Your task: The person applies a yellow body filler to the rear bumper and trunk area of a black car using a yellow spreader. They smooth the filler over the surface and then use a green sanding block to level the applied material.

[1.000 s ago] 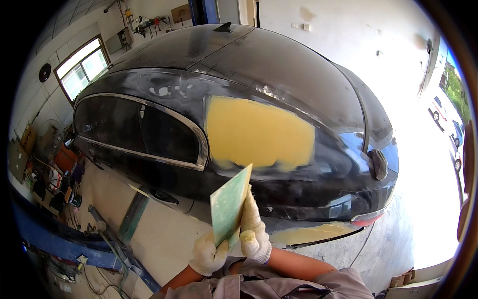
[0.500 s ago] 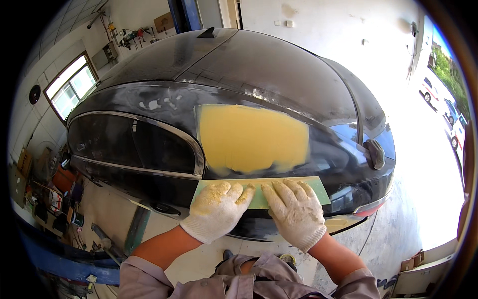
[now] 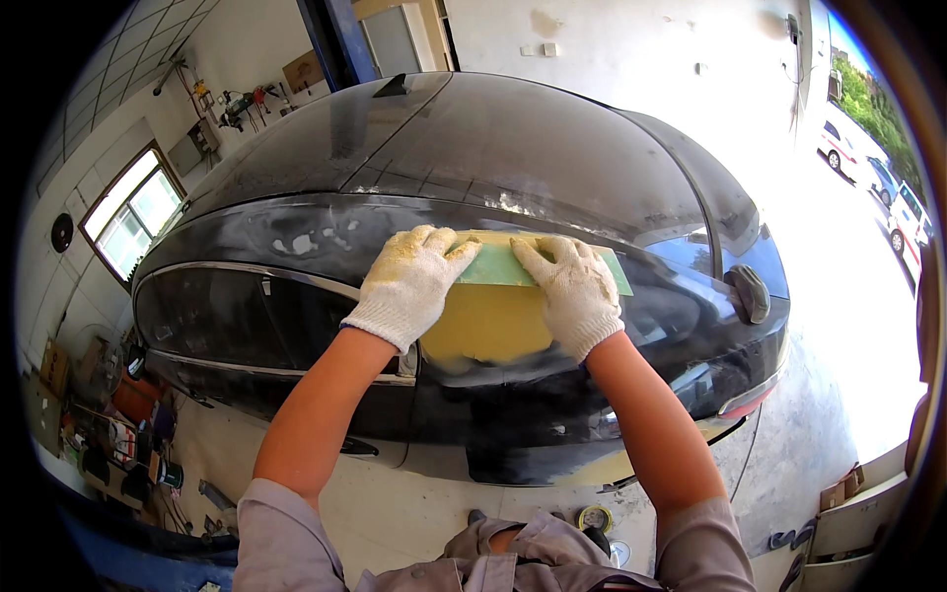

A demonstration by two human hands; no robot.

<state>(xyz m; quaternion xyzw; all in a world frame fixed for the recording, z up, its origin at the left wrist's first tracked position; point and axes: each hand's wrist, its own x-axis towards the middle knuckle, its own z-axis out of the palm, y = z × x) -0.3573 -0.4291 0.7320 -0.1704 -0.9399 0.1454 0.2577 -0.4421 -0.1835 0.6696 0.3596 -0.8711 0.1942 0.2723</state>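
My left hand [image 3: 404, 286], in a white knit glove dusted yellow, grips the left end of a flat green board [image 3: 493, 264]. My right hand [image 3: 572, 291], gloved the same way, grips its right end. The board lies across the upper part of a smooth yellow filler patch [image 3: 483, 331] on the rear side panel of a black car [image 3: 557, 158], hiding part of it. Scuffed grey spots [image 3: 296, 244] mark the bodywork left of the patch, near the chrome-edged side window [image 3: 227, 314].
Cluttered boxes and tools [image 3: 118, 424] stand at the left wall, below a window [image 3: 128, 207]. A blue lift post [image 3: 335, 35] rises behind the car. A round tin [image 3: 594, 520] sits by my feet. A low cabinet [image 3: 853, 533] is at bottom right; parked cars [image 3: 838, 148] show outside.
The board went from being held on end to lying crosswise in both hands, then moved up from below the patch onto its upper part. My arms are now stretched forward.
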